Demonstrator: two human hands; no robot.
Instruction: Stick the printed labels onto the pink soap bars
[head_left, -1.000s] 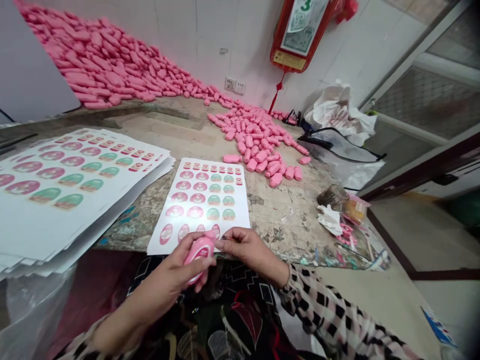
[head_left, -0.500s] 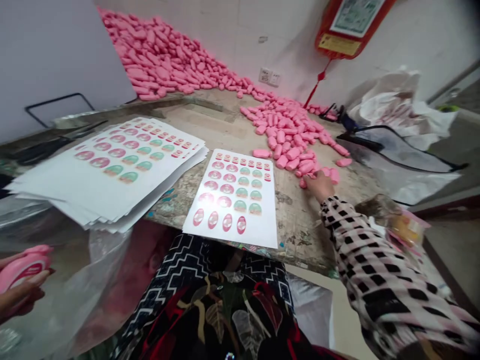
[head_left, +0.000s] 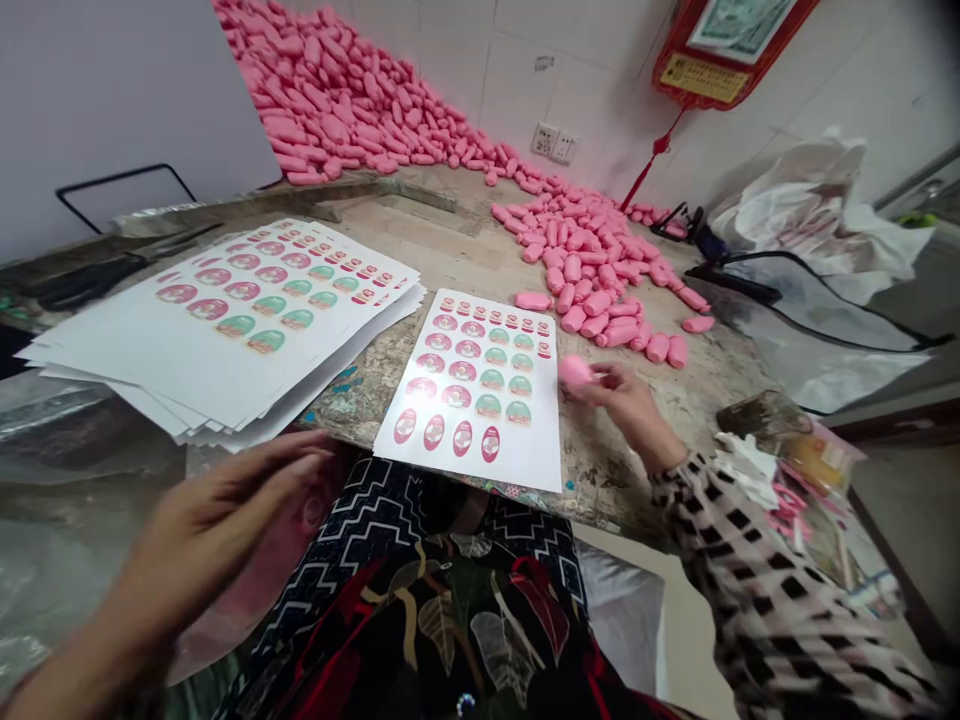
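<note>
My right hand (head_left: 619,400) pinches a small pink plastic bottle (head_left: 576,370) between thumb and fingers, just off the right edge of a sticker sheet (head_left: 517,455). That sheet lies at the table's front edge and carries rows of pink and green oval labels and small tags. My left hand (head_left: 240,500) reaches in from the lower left with its fingers stretched out and nothing visible in them. It is in front of a thick stack of similar sheets (head_left: 142,370). Beyond my right hand is a spread of loose pink bottles (head_left: 600,290).
A large heap of pink bottles (head_left: 337,100) rises against the wall at the back left. Plastic bags (head_left: 795,230) lie at the right, with a pink-handled tool (head_left: 787,505) and packets nearer me. A clear bag (head_left: 90,530) hangs at the left below the table.
My right hand has drawn a pink bottle from the spread toward the sheet. My left hand has come up from the lower left, and the labelled bottle it held is gone from it.
</note>
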